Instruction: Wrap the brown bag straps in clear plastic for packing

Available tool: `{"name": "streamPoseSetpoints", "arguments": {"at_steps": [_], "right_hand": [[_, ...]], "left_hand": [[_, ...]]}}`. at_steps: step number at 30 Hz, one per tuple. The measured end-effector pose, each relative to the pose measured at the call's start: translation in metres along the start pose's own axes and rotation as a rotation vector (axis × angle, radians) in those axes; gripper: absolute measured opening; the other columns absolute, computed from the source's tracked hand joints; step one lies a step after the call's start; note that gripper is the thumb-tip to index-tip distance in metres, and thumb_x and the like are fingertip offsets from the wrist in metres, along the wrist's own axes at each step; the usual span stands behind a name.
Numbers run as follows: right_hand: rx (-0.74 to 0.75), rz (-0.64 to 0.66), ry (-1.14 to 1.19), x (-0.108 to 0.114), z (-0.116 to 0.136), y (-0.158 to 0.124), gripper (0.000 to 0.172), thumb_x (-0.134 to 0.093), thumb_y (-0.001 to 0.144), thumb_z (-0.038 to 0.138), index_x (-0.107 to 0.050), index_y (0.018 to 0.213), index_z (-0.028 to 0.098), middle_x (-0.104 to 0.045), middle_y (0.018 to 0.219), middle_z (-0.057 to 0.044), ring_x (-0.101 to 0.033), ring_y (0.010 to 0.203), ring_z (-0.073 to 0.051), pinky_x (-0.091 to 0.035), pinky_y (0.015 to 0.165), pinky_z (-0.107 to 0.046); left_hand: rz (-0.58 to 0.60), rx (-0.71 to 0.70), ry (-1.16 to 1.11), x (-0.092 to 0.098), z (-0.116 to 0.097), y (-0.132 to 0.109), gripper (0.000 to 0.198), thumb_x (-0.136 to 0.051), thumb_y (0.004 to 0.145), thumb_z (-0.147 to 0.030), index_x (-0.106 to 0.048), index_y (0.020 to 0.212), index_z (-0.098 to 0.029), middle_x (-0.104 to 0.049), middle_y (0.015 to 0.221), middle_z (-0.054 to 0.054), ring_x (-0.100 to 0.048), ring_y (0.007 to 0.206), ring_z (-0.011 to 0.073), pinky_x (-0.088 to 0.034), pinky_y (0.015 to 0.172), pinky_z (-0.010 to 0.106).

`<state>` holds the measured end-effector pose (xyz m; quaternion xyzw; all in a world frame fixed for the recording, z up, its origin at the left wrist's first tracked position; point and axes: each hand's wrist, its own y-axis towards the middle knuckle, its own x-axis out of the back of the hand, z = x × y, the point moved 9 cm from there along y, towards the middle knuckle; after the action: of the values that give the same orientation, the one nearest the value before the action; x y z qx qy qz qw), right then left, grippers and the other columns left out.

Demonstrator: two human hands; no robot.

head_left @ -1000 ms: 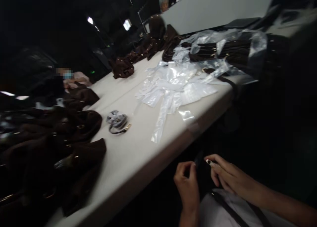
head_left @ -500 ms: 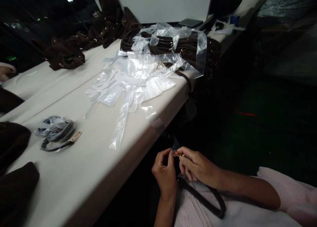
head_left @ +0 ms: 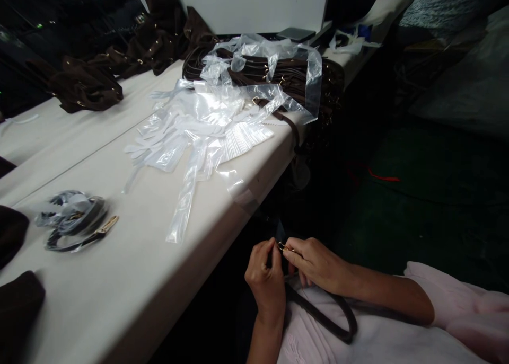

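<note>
Over the lap, beyond the table's front edge, my left hand (head_left: 265,274) and my right hand (head_left: 314,260) meet at their fingertips. My right hand pinches a gold metal clasp (head_left: 281,246). The fingers of my left hand are pressed together on a thin clear plastic strip (head_left: 280,230) beside the clasp; part of it sticks up above them. A dark brown strap (head_left: 322,317) hangs in a loop below my hands, against the light pink clothing.
On the white table (head_left: 131,268) lie a pile of clear plastic strips (head_left: 214,115), a stack of brown straps (head_left: 294,78), a wrapped coiled strap (head_left: 77,215) and brown fabric pieces (head_left: 89,86). A red strip (head_left: 384,177) is on the dark floor.
The view has shifted slightly, so the table items appear further left. My hands stay together at the clasp, with little change in their grip.
</note>
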<state>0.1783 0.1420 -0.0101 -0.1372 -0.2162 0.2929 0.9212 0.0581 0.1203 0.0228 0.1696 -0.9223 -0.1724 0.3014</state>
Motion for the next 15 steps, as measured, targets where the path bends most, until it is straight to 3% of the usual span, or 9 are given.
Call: {"name": "streamPoseSetpoints", "arguments": {"at_steps": [4, 7, 10, 12, 15], "right_hand": [[0.029, -0.050, -0.106, 0.005, 0.002, 0.001, 0.034, -0.038, 0.099, 0.033, -0.052, 0.072, 0.017, -0.060, 0.056, -0.001, -0.057, 0.042, -0.009, -0.040, 0.044, -0.018], [0.001, -0.047, -0.027, 0.003, -0.004, 0.006, 0.033, -0.037, 0.099, 0.035, -0.051, 0.075, 0.017, -0.058, 0.054, 0.000, -0.055, 0.041, -0.009, -0.039, 0.042, -0.017], [-0.067, 0.029, 0.282, -0.007, -0.017, 0.012, 0.029, -0.041, 0.098, 0.043, -0.049, 0.105, 0.016, -0.060, 0.057, 0.003, -0.056, 0.038, -0.011, -0.039, 0.036, -0.018], [-0.128, 0.099, 0.523, -0.016, -0.024, 0.011, 0.044, -0.045, 0.097, 0.046, -0.038, 0.127, 0.014, -0.061, 0.057, 0.004, -0.057, 0.039, -0.012, -0.042, 0.037, -0.018], [-0.188, 0.143, 0.768, -0.018, -0.029, -0.005, 0.059, -0.048, 0.097, 0.044, -0.027, 0.140, 0.010, -0.065, 0.063, 0.000, -0.066, 0.054, -0.013, -0.052, 0.054, -0.021]], "left_hand": [[0.024, -0.078, 0.065, -0.003, -0.007, -0.004, 0.015, -0.058, 0.089, -0.013, -0.069, 0.098, -0.016, -0.068, 0.091, 0.006, -0.066, 0.084, 0.0153, -0.056, 0.079, 0.028], [0.054, -0.109, 0.092, -0.007, -0.010, -0.006, 0.016, -0.058, 0.089, -0.013, -0.069, 0.099, -0.016, -0.068, 0.090, 0.006, -0.066, 0.084, 0.0161, -0.056, 0.078, 0.029], [0.081, -0.129, 0.084, -0.008, -0.013, -0.007, 0.016, -0.058, 0.089, -0.012, -0.069, 0.099, -0.015, -0.068, 0.091, 0.007, -0.065, 0.084, 0.0161, -0.056, 0.078, 0.029], [0.105, -0.118, 0.062, -0.010, -0.013, -0.009, 0.015, -0.058, 0.089, -0.012, -0.069, 0.098, -0.015, -0.068, 0.090, 0.006, -0.065, 0.083, 0.0157, -0.055, 0.077, 0.028], [0.158, -0.065, 0.002, -0.014, -0.009, -0.014, 0.015, -0.057, 0.089, -0.011, -0.069, 0.097, -0.016, -0.067, 0.089, 0.005, -0.066, 0.081, 0.0151, -0.055, 0.075, 0.027]]}}
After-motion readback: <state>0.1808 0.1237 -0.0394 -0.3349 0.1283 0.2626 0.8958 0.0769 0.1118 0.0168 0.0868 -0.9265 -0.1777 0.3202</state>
